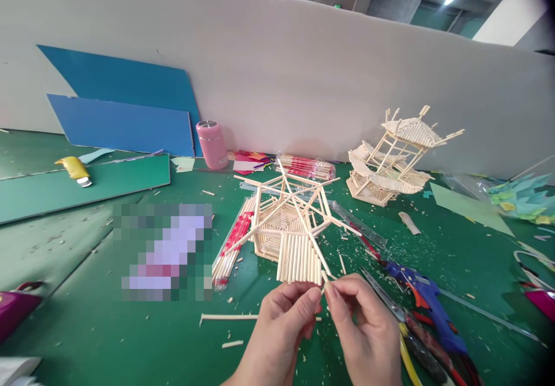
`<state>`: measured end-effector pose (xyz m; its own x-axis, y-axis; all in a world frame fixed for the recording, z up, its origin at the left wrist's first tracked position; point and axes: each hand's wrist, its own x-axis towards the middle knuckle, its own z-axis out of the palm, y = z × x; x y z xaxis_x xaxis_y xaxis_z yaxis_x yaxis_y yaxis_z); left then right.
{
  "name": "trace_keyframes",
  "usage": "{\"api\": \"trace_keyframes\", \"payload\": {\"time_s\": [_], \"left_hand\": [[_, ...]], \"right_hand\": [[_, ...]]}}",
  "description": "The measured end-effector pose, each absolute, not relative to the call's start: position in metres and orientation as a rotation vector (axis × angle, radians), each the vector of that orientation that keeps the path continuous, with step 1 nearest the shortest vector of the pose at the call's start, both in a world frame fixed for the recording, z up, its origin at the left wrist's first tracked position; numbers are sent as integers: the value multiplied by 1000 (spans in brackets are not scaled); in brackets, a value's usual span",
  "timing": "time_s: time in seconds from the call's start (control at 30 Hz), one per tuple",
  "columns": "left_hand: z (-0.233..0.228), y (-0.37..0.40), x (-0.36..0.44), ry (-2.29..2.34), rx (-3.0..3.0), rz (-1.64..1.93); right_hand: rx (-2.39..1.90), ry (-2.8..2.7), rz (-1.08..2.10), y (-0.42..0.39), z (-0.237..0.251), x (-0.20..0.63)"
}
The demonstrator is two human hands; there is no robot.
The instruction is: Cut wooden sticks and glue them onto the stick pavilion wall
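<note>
A pavilion-like frame of thin wooden sticks (281, 224) stands in front of me, with bare beams radiating from its top. One roof panel of side-by-side sticks (299, 259) slopes toward me. At its lower right corner my right hand (366, 322) pinches a short wooden stick (325, 277) between thumb and forefinger. My left hand (288, 322) is closed just below the panel's lower edge, thumb against forefinger; what it grips is hidden. Behind my left hand lies a loose stick (229, 317).
A hot glue gun (416, 285) and pliers (385, 296) lie to the right. Farther back stand a second stick pavilion (392, 160) and a pink flask (212, 145). Bagged sticks (234, 241), a yellow cutter (73, 169) and blue boards (121, 120) are on the left.
</note>
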<state>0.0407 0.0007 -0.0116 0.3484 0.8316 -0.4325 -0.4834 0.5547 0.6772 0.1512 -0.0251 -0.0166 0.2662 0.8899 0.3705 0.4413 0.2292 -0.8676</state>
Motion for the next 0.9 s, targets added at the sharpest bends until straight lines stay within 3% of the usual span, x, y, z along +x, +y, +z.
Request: {"api": "trace_keyframes", "payload": {"time_s": [0.43,0.9], "left_hand": [[-11,2,46,708,340,903],[-15,2,45,616,295,899]], "right_hand": [[-1214,-994,1124,-23,-23,149],[-1318,-1075,1149,-19,-12,157]]}}
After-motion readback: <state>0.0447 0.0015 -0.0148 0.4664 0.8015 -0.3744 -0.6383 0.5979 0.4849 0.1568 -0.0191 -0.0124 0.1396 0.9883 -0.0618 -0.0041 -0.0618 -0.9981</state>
